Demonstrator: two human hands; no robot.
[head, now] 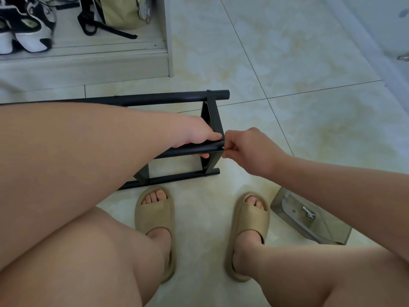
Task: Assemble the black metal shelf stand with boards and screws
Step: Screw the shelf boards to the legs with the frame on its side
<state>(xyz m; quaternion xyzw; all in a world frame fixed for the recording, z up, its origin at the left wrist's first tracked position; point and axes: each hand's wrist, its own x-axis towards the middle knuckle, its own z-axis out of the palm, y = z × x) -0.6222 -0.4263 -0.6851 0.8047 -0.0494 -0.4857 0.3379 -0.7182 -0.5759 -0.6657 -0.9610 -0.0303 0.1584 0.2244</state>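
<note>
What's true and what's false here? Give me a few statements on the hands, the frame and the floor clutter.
1. The left hand grips a black tube of the frame. True.
2. The right hand rests idle on the floor. False: it pinches a small part at that tube's end; what the part is cannot be told.
3. Wooden boards are already mounted on the frame. False: only bare black metal shows.
4. A clear bag holding metal hardware lies on the floor beside the right foot. True.
5. The person wears sneakers. False: they wear beige slides; the sneakers sit on a low shelf at upper left.
</note>
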